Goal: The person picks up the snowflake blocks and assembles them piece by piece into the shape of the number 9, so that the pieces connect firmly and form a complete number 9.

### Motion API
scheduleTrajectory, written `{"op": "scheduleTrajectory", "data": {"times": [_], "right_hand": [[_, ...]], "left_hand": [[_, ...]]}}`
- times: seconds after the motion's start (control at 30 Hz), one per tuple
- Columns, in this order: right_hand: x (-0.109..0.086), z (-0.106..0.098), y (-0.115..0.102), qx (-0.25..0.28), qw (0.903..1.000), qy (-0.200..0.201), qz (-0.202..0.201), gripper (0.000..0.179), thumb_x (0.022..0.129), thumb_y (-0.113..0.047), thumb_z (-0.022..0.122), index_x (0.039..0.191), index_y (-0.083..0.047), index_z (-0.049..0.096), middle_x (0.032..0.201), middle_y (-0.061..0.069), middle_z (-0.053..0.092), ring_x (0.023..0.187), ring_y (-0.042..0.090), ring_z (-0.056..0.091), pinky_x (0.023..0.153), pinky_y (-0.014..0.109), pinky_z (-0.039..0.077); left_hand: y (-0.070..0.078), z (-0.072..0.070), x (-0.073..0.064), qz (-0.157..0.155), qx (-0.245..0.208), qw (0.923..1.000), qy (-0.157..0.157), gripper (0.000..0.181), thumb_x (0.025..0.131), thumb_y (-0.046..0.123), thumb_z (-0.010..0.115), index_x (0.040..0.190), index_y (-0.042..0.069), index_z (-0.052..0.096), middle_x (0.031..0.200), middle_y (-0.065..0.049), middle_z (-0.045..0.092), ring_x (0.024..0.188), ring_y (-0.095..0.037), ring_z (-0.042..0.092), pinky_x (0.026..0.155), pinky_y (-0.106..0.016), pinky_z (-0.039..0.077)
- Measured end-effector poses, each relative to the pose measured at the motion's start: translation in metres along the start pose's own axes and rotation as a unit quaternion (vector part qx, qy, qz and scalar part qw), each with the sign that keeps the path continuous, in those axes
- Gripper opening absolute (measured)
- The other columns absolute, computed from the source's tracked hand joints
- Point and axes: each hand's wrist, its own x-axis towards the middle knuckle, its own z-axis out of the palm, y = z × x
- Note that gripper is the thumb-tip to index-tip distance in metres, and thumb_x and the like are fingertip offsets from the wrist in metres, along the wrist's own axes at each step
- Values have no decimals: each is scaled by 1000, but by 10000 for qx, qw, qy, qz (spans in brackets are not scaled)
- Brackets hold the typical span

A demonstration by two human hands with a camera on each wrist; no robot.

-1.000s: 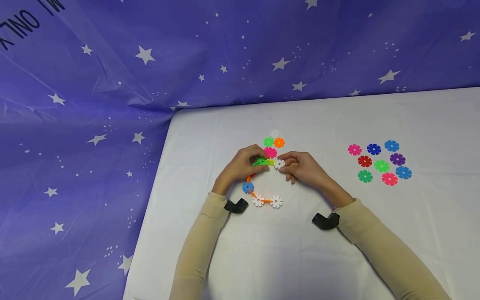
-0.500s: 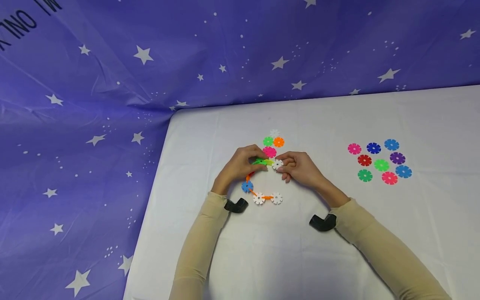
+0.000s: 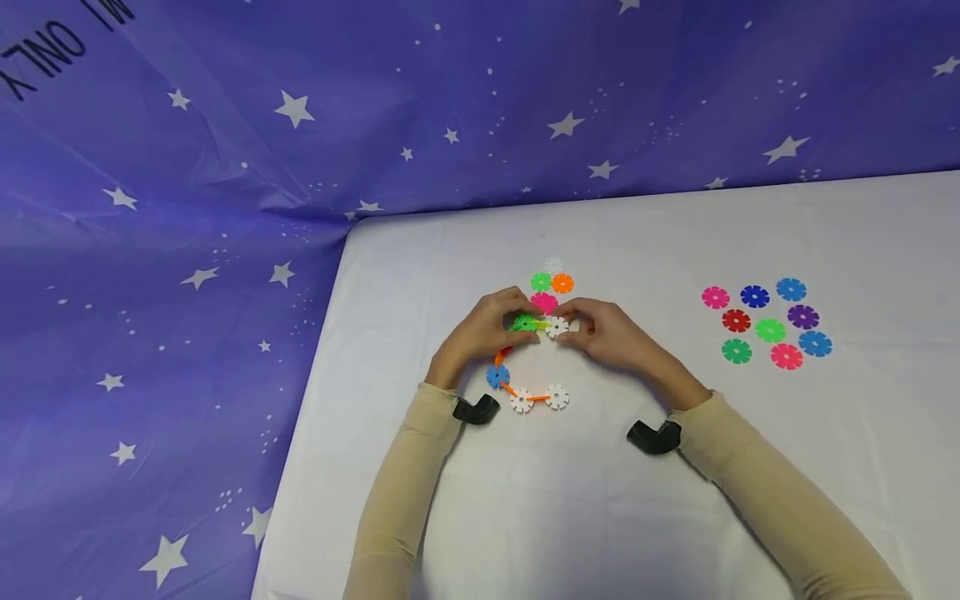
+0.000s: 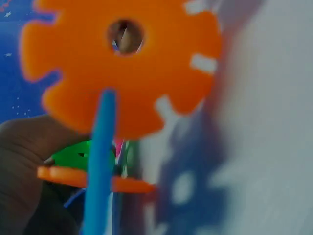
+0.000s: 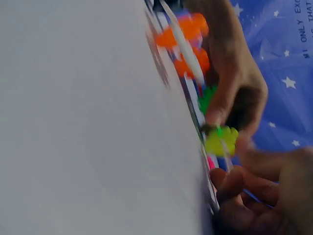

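Observation:
My left hand (image 3: 486, 327) pinches a green notched disc (image 3: 523, 323) in a chain of interlocked plastic discs. My right hand (image 3: 606, 333) holds a white notched disc (image 3: 557, 327) between thumb and fingertips. Between the two, a yellow disc (image 5: 220, 143) joins them, set crosswise to the white one. From the left hand the chain curves down through orange pieces and a blue disc (image 3: 497, 377) to a white disc (image 3: 522, 401) and a white end disc (image 3: 557, 396). An orange disc (image 4: 132, 73) of the chain looms large in the left wrist view. The left palm hides part of the chain.
Just beyond the hands lie loose pink (image 3: 544, 302), light green (image 3: 541, 282), orange (image 3: 562, 283) and white (image 3: 553, 265) discs. To the right, several loose discs, among them a purple one (image 3: 803, 317), lie on the white tablecloth (image 3: 630, 533). A purple starry cloth (image 3: 420, 100) hangs behind.
The right hand's lower fingers have drawn in around the white disc, while the left hand keeps its pinch on the green disc. The lower chain has twisted slightly, and the head view has shifted a little.

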Motion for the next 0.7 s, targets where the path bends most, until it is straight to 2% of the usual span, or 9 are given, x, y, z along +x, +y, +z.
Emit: {"op": "scheduleTrajectory", "data": {"times": [0.1, 0.2, 0.43, 0.53, 0.7], "right_hand": [[6, -7, 2, -836, 9947, 358, -479, 35, 86, -14, 76, 117, -5, 66, 94, 6, 64, 68, 17, 48, 63, 27, 40], [18, -10, 2, -1351, 9873, 498, -671, 30, 88, -14, 74, 115, -4, 66, 91, 7, 61, 73, 18, 49, 66, 30, 41], [37, -5, -5, -2246, 9738, -3, -348, 29, 90, -16, 70, 117, -9, 66, 95, 5, 56, 82, 21, 52, 69, 36, 43], [39, -4, -7, -2296, 9732, -66, -98, 29, 88, -16, 71, 115, -8, 64, 96, 5, 56, 83, 22, 52, 70, 37, 43], [36, -7, -8, -1876, 9821, 76, 163, 28, 86, -15, 73, 107, -4, 58, 94, 9, 58, 81, 24, 54, 71, 37, 44]], "left_hand": [[1, -5, -2, -211, 113, 9996, -168, 37, 81, 19, 81, 114, 6, 70, 108, -5, 65, 98, -16, 57, 93, -30, 48], [1, -10, -4, -439, 186, 9984, -314, 42, 82, 19, 81, 120, 6, 67, 109, -5, 63, 99, -16, 56, 93, -30, 47], [0, -13, -5, -606, 510, 9950, -603, 43, 84, 19, 77, 124, 8, 65, 105, -4, 60, 98, -16, 53, 93, -31, 44], [1, -13, -5, -635, 584, 9943, -627, 44, 83, 21, 78, 124, 9, 65, 105, -3, 60, 99, -16, 53, 93, -31, 44], [2, -11, -4, -641, 645, 9947, -477, 45, 83, 32, 79, 122, 10, 67, 105, -1, 60, 98, -13, 53, 93, -29, 44]]}}
